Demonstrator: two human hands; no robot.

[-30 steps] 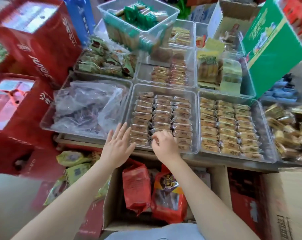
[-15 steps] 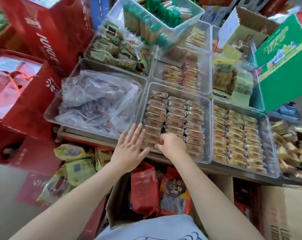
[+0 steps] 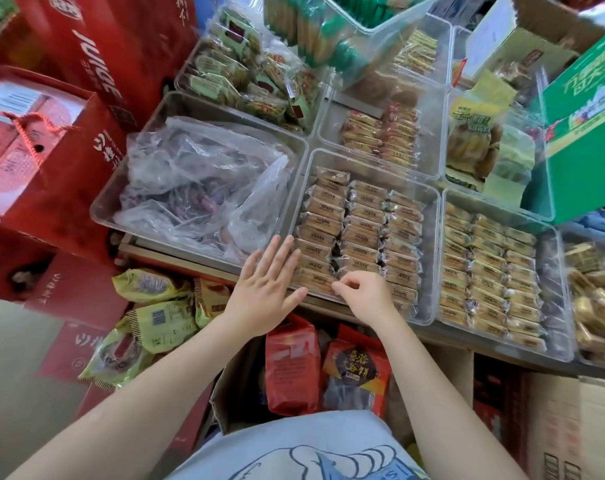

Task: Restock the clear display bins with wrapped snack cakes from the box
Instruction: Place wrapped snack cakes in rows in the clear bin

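A shop display of clear plastic bins set edge to edge fills the upper and middle frame, with red gift boxes [image 3: 86, 109] stacked at the upper left and a green carton [image 3: 585, 133] at the upper right. At centre, the clear display bin [image 3: 429, 258] holds wrapped snack cakes [image 3: 363, 230] laid flat in three neat columns. To its right, a second bin [image 3: 564, 306] carries similar cakes in rows; to its left, a bin [image 3: 107, 209] contains a crumpled transparent plastic bag [image 3: 197, 188]. Bins in the upper frame hold green-wrapped packets [image 3: 245, 71] and a short stack of red-edged packets [image 3: 380, 133].

The left hand [image 3: 266, 285] lies flat with fingers straight and slightly spread, its fingertips touching the near left corner of the centre bin, over the lowest cakes of the left column. The right hand [image 3: 363, 296] is at the bin's near edge, just beside the left hand, fingers curled and pinching the end of the nearest wrapped cake in the left column.

At lower centre, below the bins, an open cardboard box [image 3: 231, 403] holds upright red snack bags [image 3: 290, 368]. Yellow-green packets [image 3: 155, 317] lie at lower left.
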